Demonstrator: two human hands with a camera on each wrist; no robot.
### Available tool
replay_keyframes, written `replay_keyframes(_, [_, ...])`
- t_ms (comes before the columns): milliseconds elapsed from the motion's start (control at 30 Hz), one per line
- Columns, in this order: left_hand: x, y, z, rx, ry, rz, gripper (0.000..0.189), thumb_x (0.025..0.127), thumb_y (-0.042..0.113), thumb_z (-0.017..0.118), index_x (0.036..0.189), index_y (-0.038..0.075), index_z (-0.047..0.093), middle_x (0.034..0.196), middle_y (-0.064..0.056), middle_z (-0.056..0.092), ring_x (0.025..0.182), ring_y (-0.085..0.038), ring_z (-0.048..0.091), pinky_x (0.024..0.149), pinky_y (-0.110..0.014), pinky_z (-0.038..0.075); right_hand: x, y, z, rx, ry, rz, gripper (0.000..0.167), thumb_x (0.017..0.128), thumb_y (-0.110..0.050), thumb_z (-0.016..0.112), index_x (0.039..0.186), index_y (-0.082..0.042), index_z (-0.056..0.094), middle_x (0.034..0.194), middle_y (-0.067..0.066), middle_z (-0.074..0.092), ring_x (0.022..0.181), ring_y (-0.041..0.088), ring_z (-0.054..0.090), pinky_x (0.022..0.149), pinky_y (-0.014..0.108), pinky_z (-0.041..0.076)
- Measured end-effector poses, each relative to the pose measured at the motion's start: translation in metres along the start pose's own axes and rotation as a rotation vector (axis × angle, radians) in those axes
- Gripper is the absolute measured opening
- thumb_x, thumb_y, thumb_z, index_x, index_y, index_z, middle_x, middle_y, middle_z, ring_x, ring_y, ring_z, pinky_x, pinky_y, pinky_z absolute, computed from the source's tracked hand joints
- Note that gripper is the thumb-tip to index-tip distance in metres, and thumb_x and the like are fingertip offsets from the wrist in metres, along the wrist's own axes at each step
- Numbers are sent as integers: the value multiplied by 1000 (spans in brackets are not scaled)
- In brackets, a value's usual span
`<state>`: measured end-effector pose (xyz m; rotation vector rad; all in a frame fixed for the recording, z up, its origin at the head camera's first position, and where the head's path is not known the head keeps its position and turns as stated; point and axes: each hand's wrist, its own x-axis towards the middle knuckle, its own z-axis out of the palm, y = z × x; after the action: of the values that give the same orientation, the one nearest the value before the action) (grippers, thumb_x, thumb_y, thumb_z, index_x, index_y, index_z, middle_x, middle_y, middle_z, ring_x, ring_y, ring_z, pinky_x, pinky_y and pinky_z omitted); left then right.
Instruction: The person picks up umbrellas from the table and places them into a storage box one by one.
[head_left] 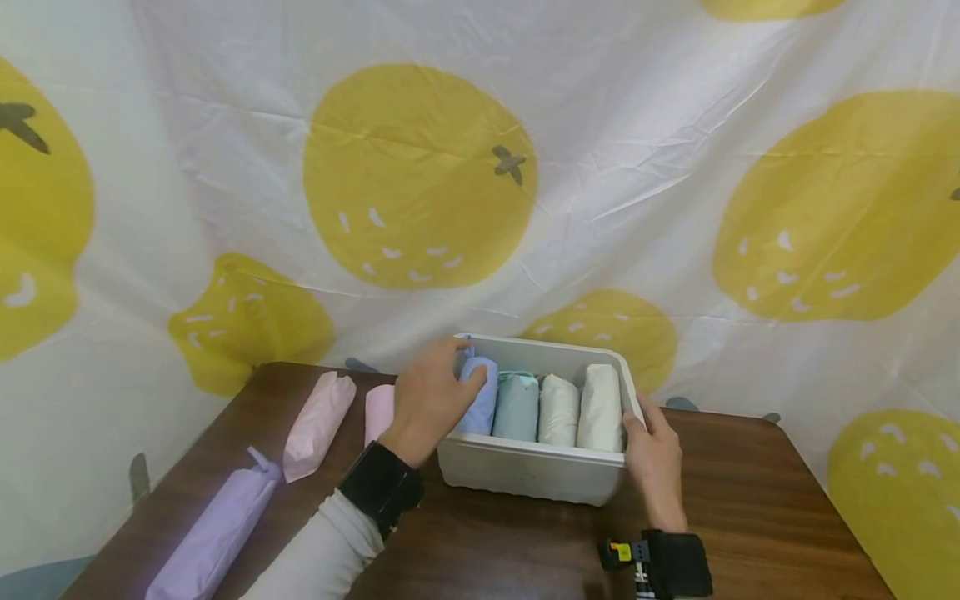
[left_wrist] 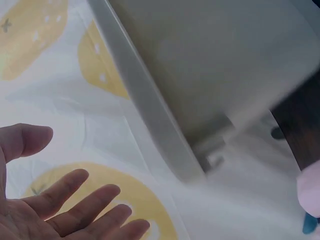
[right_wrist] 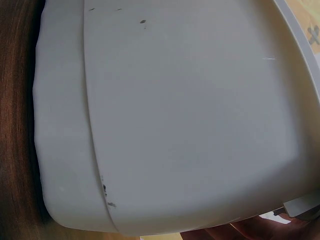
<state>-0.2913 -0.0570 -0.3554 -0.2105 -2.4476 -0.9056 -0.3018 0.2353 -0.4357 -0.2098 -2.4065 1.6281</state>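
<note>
A white plastic bin stands on the table, with a blue fabric roll, a grey-teal roll and two white rolls upright in a row inside. My left hand is at the bin's left end beside the blue roll. In the left wrist view its spread fingers hold nothing and stand apart from the bin's rim. My right hand grips the bin's right end, thumb at the rim. The right wrist view shows mostly the bin's side wall, with the fingers largely hidden.
Left of the bin, a pink roll is partly hidden by my left hand. A pale pink roll and a long purple roll with a strap lie farther left on the brown table. A lemon-print curtain hangs behind.
</note>
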Motion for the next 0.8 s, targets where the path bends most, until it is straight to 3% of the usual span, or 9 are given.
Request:
replay_keyframes(167, [-1,-18,-11,17,31,-38,48,96,35,72,132,3,71,129,-15,72,115,-36,69,86,-55,55,-1,-2,-1,-1,3,4,54,113,-23,44,164,-9,39,165,24,38,151,45,33,119,64,27])
replay_keyframes(333, [-2,-37,-18,6,28,-121,59,98,38,68,143,0,62,140,-23,64,128,-42,61,99,-59,50,-1,-1,-1,0,5,-1,54,113,-24,44,164,-9,39,165,24,38,152,45,33,119,64,27])
replay_keyframes(467, [-3,-57,-18,-19,25,-200,67,103,43,63,151,-3,52,149,-28,55,137,-46,52,108,-61,42,-1,0,-2,4,7,3,54,113,-24,44,165,-10,39,165,23,38,152,44,32,119,64,27])
replay_keyframes(633, [-9,-81,-15,12,7,-270,73,106,51,55,151,-7,49,150,-31,51,139,-49,48,112,-61,38,-2,1,-2,1,6,5,54,113,-25,44,164,-11,39,165,23,39,152,44,33,119,64,27])
replay_keyframes(800, [-18,-99,-9,89,-53,-306,76,102,44,62,150,-11,45,148,-37,48,136,-53,48,109,-64,40,-3,-1,-2,14,-2,8,54,113,-25,44,165,-12,38,167,22,37,152,44,32,119,64,27])
